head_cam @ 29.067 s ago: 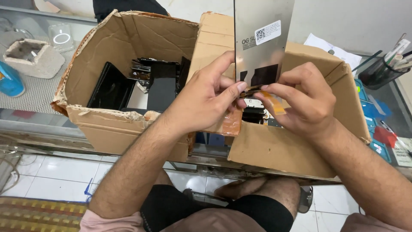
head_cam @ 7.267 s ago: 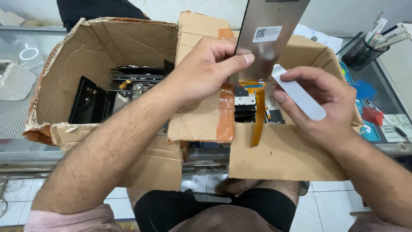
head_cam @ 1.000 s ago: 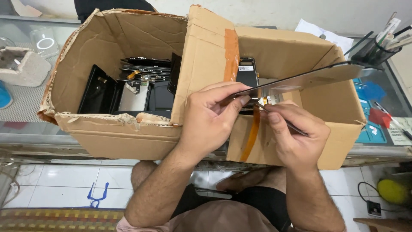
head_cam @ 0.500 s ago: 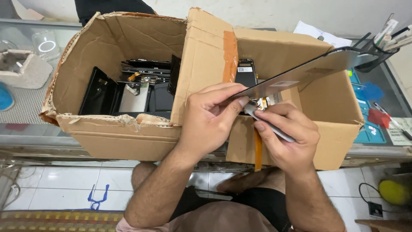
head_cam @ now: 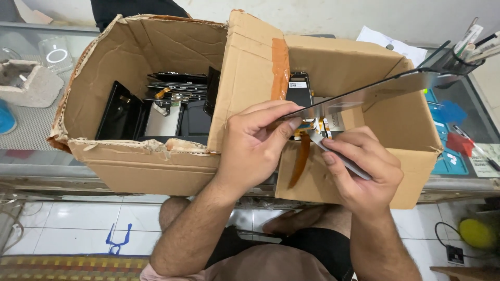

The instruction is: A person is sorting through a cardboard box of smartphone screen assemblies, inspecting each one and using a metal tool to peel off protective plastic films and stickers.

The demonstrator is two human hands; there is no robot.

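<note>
My left hand [head_cam: 255, 140] pinches the near end of a thin grey screen panel [head_cam: 375, 91] that lies almost flat over the right cardboard box [head_cam: 406, 156]. An orange ribbon cable [head_cam: 301, 158] hangs from the panel's near end. My right hand [head_cam: 359, 166] grips a flat grey pry tool [head_cam: 344, 158], its tip touching the panel where the cable joins. The left cardboard box [head_cam: 130, 166] holds several dark screen panels [head_cam: 172, 99] standing and lying inside.
A tall taped cardboard flap [head_cam: 250, 73] stands between the two boxes. A pen holder with tools [head_cam: 463, 49] sits at the far right beside blue and red items [head_cam: 453, 140]. A grey block [head_cam: 26, 83] rests on the glass counter at the left.
The panel has tilted a little flatter. My right hand has slid the grey tool down and right along the panel's near end, and the orange cable hangs lower.
</note>
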